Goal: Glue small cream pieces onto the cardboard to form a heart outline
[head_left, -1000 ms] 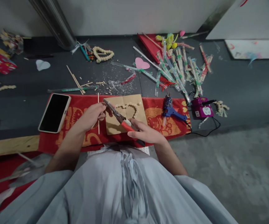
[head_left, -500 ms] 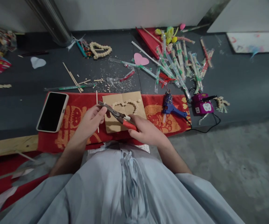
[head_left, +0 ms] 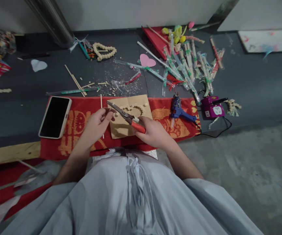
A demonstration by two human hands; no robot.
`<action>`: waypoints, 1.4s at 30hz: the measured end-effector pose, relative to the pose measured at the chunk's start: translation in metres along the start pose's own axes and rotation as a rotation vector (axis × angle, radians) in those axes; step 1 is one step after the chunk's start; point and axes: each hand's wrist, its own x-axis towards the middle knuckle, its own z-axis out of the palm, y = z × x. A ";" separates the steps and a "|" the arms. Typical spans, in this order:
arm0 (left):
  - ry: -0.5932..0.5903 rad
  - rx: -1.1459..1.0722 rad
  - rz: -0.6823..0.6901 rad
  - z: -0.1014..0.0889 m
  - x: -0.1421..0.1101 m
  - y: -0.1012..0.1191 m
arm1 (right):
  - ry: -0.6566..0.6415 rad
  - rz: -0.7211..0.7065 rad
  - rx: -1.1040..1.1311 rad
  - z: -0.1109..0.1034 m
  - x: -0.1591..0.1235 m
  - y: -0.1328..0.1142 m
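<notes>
My right hand (head_left: 153, 133) grips red-handled cutting pliers (head_left: 127, 117), their jaws pointing up-left toward my left hand. My left hand (head_left: 96, 125) is closed in a pinch on a thin wooden stick (head_left: 101, 105) that stands roughly upright across the red cloth (head_left: 172, 125). Beneath both hands lies a brown cardboard sheet (head_left: 121, 128) bearing a heart outline made of small wood pieces (head_left: 134, 107). The plier tips are right beside the fingers of my left hand.
A phone (head_left: 55, 116) lies face up on the cloth's left end. A blue glue gun (head_left: 178, 111) and a purple device (head_left: 211, 110) with a cable sit to the right. Wrapped chopsticks (head_left: 189, 70), a pink paper heart (head_left: 147, 61), a finished stick heart (head_left: 104, 52) and wood scraps litter the dark floor.
The pliers dipped toward my left hand and have tilted back up a little. My right hand has closed tighter round the handles. The left hand still holds the stick.
</notes>
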 end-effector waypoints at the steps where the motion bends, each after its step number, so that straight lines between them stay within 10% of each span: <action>1: 0.058 0.036 0.008 0.001 0.000 0.000 | -0.002 0.000 -0.001 0.000 0.000 0.001; 26: 0.273 0.371 0.102 0.001 -0.001 0.005 | -0.021 -0.009 -0.029 -0.002 0.007 0.001; 42: 0.188 0.036 0.138 -0.005 -0.001 0.008 | -0.011 -0.167 0.038 -0.012 0.010 0.012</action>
